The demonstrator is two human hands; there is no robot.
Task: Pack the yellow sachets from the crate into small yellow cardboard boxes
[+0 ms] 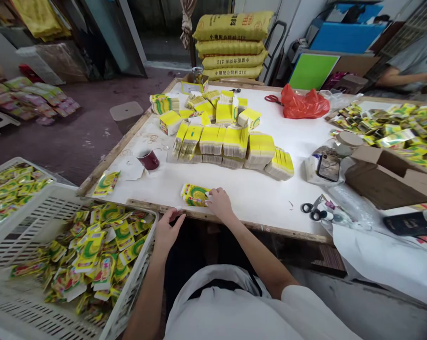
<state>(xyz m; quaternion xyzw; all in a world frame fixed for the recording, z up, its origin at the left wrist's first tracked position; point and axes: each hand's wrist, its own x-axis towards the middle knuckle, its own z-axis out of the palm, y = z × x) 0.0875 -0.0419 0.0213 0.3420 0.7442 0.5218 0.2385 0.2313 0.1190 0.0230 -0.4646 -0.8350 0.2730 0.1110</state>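
The right hand (218, 203) touches the end of a yellow packet (194, 194) by the front edge of the white table (263, 198); whether its curled fingers grip is hard to tell. The left hand (170, 227), thumb and forefinger parted, appears unladen beside a crate (8, 288).

the packet (195, 195) is yellow with a broad green curved pattern and small red print, lying printed face up, its long side running from nine to three o'clock. it rests near the six o'clock edge of the white surface (263, 198), its three o'clock end hidden from view. at one o'clock from it, stacked packets (213, 137) stand in tight rows, yellow faces above pale edges. at eight o'clock, loose packets (91, 248) lie jumbled at mixed angles in the crate (63, 192).
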